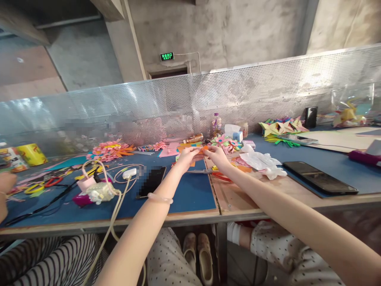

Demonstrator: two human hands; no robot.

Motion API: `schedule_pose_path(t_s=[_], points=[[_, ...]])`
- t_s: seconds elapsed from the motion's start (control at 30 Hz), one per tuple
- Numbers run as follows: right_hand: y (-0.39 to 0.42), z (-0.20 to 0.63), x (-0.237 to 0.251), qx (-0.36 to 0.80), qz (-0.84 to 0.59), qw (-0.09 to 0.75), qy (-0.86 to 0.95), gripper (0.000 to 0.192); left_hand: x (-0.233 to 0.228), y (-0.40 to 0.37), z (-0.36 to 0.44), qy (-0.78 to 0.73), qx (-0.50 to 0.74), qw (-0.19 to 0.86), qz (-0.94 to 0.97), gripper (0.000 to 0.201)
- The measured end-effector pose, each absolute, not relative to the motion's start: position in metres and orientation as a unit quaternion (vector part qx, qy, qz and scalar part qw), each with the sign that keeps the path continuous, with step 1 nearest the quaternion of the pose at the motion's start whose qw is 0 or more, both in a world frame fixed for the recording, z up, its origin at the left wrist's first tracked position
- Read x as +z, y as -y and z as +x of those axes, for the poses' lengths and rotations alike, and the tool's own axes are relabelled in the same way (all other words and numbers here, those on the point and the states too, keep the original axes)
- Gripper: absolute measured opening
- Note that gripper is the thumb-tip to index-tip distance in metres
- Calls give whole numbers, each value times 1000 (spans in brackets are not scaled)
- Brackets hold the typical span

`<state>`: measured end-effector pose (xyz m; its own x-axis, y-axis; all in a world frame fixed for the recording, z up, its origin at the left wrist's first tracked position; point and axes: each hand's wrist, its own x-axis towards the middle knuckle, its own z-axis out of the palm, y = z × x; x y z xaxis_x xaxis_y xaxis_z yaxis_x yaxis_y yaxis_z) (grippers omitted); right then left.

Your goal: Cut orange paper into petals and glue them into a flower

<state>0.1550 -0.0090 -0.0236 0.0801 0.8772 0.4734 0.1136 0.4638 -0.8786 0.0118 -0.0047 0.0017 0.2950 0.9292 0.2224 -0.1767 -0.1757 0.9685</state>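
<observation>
My left hand [187,155] and my right hand [216,155] meet over the far middle of the table, both pinching a small orange piece of paper [203,149] between their fingertips. A pale bangle [160,198] circles my left wrist. Just below the hands lie scissors with a red handle [210,172]. Paper flowers [224,142] and loose coloured paper scraps sit right behind the hands.
A black phone [152,180] lies left of my arm, another phone [320,177] at right. Crumpled white tissue [262,162], a charger with cables [125,173], pink paper flowers [110,150], folded stars [281,127]. Another person's hand [5,186] shows at far left. A perforated metal screen [190,103] backs the table.
</observation>
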Motion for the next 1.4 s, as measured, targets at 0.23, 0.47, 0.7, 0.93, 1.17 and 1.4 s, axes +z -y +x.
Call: schedule_pose_path(t_s=[0.23, 0.47, 0.7, 0.93, 1.17, 1.4], points=[[8, 154, -24, 171, -420, 665, 593, 17, 0, 3, 13, -338, 555, 524, 551, 10], [18, 151, -20, 112, -398, 646, 642, 19, -2, 3, 15, -316, 556, 519, 567, 13], [3, 153, -28, 123, -408, 657, 622, 19, -4, 4, 17, -284, 544, 549, 568, 15], [6, 151, -29, 127, -398, 659, 626, 20, -4, 4, 16, -316, 536, 562, 545, 11], [5, 150, -32, 44, -361, 659, 658, 12, -4, 5, 17, -323, 549, 575, 513, 3], [6, 145, -37, -1, -366, 657, 659, 11, -4, 4, 16, -330, 552, 567, 514, 4]])
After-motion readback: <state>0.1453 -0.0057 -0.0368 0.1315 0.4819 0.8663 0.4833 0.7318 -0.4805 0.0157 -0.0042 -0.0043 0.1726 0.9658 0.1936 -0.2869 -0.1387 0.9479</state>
